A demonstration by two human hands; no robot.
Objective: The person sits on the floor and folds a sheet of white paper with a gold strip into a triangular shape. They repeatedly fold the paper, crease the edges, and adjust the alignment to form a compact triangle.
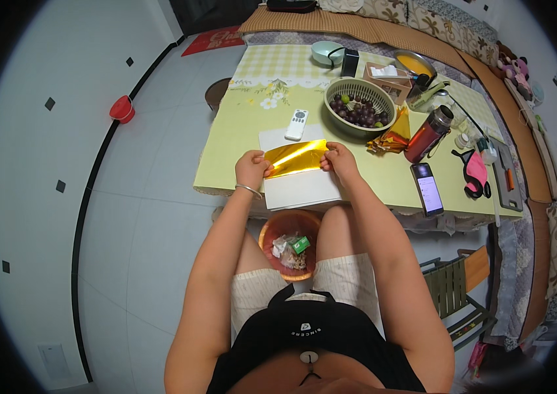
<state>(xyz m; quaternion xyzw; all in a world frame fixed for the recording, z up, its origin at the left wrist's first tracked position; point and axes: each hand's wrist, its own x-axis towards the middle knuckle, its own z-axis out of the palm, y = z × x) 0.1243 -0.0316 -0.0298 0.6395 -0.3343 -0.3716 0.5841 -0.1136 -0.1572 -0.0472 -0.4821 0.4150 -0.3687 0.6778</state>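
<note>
A shiny gold foil sheet [295,159] is stretched between my two hands over white paper [301,190] at the table's near edge. My left hand [251,169] pinches the sheet's left end, a bracelet on its wrist. At the other end, my right hand [341,161] grips the upper right corner between thumb and fingers. Just beyond the paper lies a white remote control [297,125]. Crumpled gold and red foil [393,136] rests to the right of my right hand.
On the table [239,141] stand a colander [331,121] of grapes, a red thermos [428,134], a lit phone [427,189], a pink-and-black item [473,172] and a tissue box [390,82]. Between my knees is a waste bin [270,262] with rubbish. A folding chair [446,289] stands at right.
</note>
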